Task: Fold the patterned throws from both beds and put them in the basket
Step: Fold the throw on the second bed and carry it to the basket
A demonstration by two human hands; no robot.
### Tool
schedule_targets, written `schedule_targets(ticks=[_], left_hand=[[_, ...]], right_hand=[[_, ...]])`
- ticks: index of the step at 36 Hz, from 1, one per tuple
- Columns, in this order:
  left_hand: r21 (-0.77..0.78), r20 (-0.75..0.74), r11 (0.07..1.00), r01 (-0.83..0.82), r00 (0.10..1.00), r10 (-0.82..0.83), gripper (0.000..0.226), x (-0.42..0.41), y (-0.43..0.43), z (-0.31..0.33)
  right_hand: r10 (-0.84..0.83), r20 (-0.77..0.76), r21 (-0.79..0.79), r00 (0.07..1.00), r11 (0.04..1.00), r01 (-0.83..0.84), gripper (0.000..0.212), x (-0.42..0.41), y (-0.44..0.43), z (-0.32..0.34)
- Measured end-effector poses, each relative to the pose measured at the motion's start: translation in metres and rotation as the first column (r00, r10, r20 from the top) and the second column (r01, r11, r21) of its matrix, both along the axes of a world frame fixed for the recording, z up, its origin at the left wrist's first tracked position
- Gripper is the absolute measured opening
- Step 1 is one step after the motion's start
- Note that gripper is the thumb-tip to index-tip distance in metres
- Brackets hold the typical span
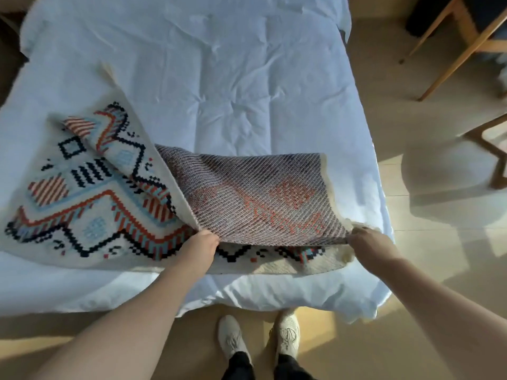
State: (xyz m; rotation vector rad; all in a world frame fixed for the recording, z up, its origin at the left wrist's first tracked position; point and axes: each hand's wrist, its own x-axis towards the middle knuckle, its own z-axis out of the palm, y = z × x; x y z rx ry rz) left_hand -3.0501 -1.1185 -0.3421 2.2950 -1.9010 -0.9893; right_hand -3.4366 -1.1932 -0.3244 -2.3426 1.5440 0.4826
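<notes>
A cream patterned throw [82,193] with red, blue and black geometric shapes lies on the near part of a white bed [219,78]. Its right portion is lifted and turned over, showing the striped grey-red underside [260,196]. My left hand [201,244] pinches the lifted edge near the middle of the throw. At the right corner of that same edge, my right hand [369,244] grips the fabric. Below the raised flap another layer of the throw [274,259] rests flat on the bed. No basket is in view.
The bed's near edge [247,300] is just in front of my feet in white shoes [258,335] on a light wooden floor. A wooden chair [461,31] stands at the upper right, and a second wooden furniture leg [491,149] shows at the right edge.
</notes>
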Motion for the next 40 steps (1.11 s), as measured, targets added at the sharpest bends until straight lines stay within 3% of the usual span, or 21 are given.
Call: schedule_targets(ticks=[13, 14, 17, 20, 27, 31, 37, 40], left_hand=[[-0.044, -0.072, 0.981, -0.188, 0.98, 0.185, 0.011, -0.015, 0.047, -0.08], [-0.067, -0.039, 0.987, -0.146, 0.989, 0.144, 0.019, -0.015, 0.046, -0.085], [0.156, 0.136, 0.986, -0.057, 0.99, 0.036, 0.053, -0.021, 0.054, -0.089], [0.253, 0.138, 0.963, -0.092, 0.989, 0.059, 0.063, -0.026, 0.065, -0.079], [0.145, 0.064, 0.979, -0.146, 0.988, 0.138, 0.056, -0.022, 0.082, -0.016], [0.065, 0.039, 0.977, -0.201, 0.979, 0.199, 0.05, -0.006, 0.09, 0.046], [-0.106, -0.053, 0.924, -0.367, 0.93, 0.364, 0.042, 0.04, 0.118, 0.132], [-0.19, -0.103, 0.883, -0.429, 0.903, 0.416, 0.039, 0.069, 0.136, 0.164]], right_hand=[[0.054, -0.052, 0.071, 0.997, 0.996, -0.05, 0.019, 0.001, 0.044, -0.073], [0.084, -0.067, 0.073, 0.994, 0.994, -0.079, 0.018, 0.002, 0.047, -0.08], [0.111, -0.066, 0.085, 0.992, 0.991, -0.105, 0.015, 0.006, 0.056, -0.09], [0.112, -0.131, 0.095, 0.985, 0.99, -0.1, 0.025, 0.015, 0.061, -0.083], [0.074, -0.084, 0.157, 0.994, 0.986, -0.06, 0.019, 0.054, 0.054, -0.011], [0.04, -0.003, 0.128, 0.999, 0.991, -0.039, 0.028, 0.086, 0.051, 0.04], [-0.082, 0.226, 0.075, 0.971, 0.995, 0.067, 0.047, 0.157, 0.058, 0.119], [-0.056, 0.333, 0.068, 0.941, 0.997, 0.035, 0.038, 0.194, 0.062, 0.148]])
